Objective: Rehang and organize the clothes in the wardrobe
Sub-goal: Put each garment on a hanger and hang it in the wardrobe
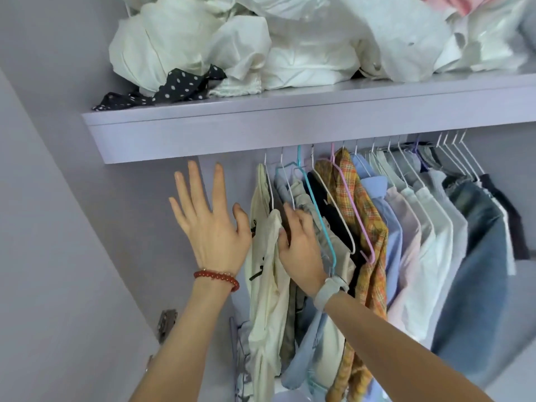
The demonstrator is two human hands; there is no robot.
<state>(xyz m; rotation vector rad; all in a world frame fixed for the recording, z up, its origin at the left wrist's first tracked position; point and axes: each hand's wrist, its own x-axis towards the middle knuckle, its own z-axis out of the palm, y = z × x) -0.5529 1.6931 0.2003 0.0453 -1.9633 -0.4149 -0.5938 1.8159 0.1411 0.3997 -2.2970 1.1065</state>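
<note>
Two bare forearms were seen reaching up from the lower edge of the view, the elbows cut off. The left hand, above a red bead bracelet, was held flat with its fingers spread and straight, gripping nothing, just left of the cream garment at the left end of the row. The right hand, with a grey watch on its wrist, was pushed in between the cream garment and the pale blue one beside it; its fingertips were buried in the fabric, so whether anything was gripped could not be told.

The hanging clothes were ranged to the right: a teal hanger, a black garment mostly covered by its neighbours, an orange plaid shirt under a pink hanger, then pale shirts and blue denim, blurred toward the right edge. The rail itself was hidden behind the lilac shelf, only the hanger hooks being shown below it.

On the shelf, crumpled white fabric was heaped with a black dotted piece at its left; the heap's top was cut off.
</note>
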